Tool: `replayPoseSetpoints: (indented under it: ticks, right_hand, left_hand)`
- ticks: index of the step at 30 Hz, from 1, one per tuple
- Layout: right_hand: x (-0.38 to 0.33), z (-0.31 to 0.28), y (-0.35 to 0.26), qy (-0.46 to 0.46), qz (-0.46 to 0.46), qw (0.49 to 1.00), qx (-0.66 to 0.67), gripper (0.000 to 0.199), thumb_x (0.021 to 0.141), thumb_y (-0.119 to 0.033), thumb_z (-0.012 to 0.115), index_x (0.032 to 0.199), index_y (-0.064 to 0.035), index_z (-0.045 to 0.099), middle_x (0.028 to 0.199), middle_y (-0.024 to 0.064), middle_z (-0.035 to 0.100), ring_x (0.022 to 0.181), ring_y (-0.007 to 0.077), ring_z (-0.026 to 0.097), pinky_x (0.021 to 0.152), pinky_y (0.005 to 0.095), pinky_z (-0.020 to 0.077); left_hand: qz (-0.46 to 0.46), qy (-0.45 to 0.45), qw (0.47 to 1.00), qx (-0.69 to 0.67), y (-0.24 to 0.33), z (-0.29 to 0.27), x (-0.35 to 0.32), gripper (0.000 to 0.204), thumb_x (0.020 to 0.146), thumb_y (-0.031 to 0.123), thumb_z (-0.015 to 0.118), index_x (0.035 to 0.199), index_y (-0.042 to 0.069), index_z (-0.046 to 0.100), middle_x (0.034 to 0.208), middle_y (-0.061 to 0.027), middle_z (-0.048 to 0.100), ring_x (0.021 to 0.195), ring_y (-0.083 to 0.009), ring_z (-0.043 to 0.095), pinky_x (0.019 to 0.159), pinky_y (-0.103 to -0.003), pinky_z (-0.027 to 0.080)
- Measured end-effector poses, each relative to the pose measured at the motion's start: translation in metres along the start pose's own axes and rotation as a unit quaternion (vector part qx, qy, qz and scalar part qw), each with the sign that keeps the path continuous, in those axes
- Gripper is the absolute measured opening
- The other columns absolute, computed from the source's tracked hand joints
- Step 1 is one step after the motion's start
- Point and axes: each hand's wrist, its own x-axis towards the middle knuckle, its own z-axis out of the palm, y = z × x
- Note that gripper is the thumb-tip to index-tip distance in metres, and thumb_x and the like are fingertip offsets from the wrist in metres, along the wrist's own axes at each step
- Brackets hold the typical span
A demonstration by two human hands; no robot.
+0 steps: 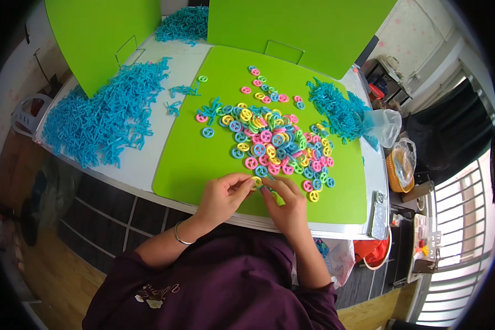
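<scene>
Near the front edge of the green mat [198,181], my two hands meet close together. My left hand [224,197] pinches a small yellow spoked plastic wheel [256,181] between thumb and fingers. Just beside it, my right hand [286,204] is closed in a pinch on a small blue plastic piece [269,187], partly hidden by the fingers. The blue piece is at or touching the wheel; whether they are joined I cannot tell. Right beyond my fingertips spreads a pile of pink, yellow, blue and green spoked wheels [265,136].
Heaps of blue plastic pieces lie on the left [102,121], at the back [184,25] and on the right [335,107]. Upright green panels [297,33] stand behind. A clear plastic bag [384,126] and a phone [378,214] are at the right edge.
</scene>
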Motion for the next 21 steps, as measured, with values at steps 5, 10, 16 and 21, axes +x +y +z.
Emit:
replayPoseSetpoints:
  ticks: [5,10,16,21]
  right_hand:
    - [0.007,-0.009,-0.003,-0.089,0.129,0.972,0.173,0.015,0.078,0.002,0.068,0.092,-0.0009,0.067,0.088,0.0096,0.067,0.081,0.0187,0.065,0.071,0.0301,0.0514]
    - [0.011,-0.009,0.004,-0.083,-0.012,0.992,0.091,0.015,0.076,0.001,0.070,0.090,-0.0018,0.067,0.083,0.0082,0.066,0.076,0.0191,0.064,0.067,0.0295,0.0493]
    - [0.012,-0.009,0.004,-0.102,0.059,0.983,0.138,0.015,0.076,0.000,0.071,0.090,-0.0012,0.067,0.082,0.0087,0.067,0.077,0.0200,0.064,0.067,0.0279,0.0487]
    - [0.005,-0.001,0.000,-0.054,0.099,0.983,0.148,0.011,0.076,-0.002,0.071,0.086,-0.0011,0.065,0.078,0.0099,0.065,0.072,0.0223,0.064,0.064,0.0301,0.0493]
  left_hand:
    - [-0.024,0.015,0.998,-0.063,0.005,-0.001,0.002,0.018,0.091,0.010,0.059,0.098,-0.006,0.063,0.084,-0.0058,0.067,0.075,-0.0089,0.064,0.065,-0.021,0.053]
    - [-0.042,-0.016,0.999,-0.026,0.004,-0.004,0.002,0.017,0.090,0.010,0.060,0.097,-0.005,0.064,0.083,-0.0052,0.067,0.073,-0.0082,0.064,0.063,-0.021,0.053]
    - [-0.061,-0.038,0.996,-0.058,0.002,-0.007,0.004,0.018,0.090,0.010,0.060,0.097,-0.005,0.065,0.081,-0.0055,0.067,0.070,-0.0088,0.064,0.063,-0.021,0.052]
    - [-0.073,-0.043,0.988,-0.132,0.002,-0.010,0.008,0.020,0.091,0.012,0.060,0.097,-0.006,0.065,0.080,-0.0066,0.067,0.070,-0.0097,0.064,0.064,-0.022,0.053]
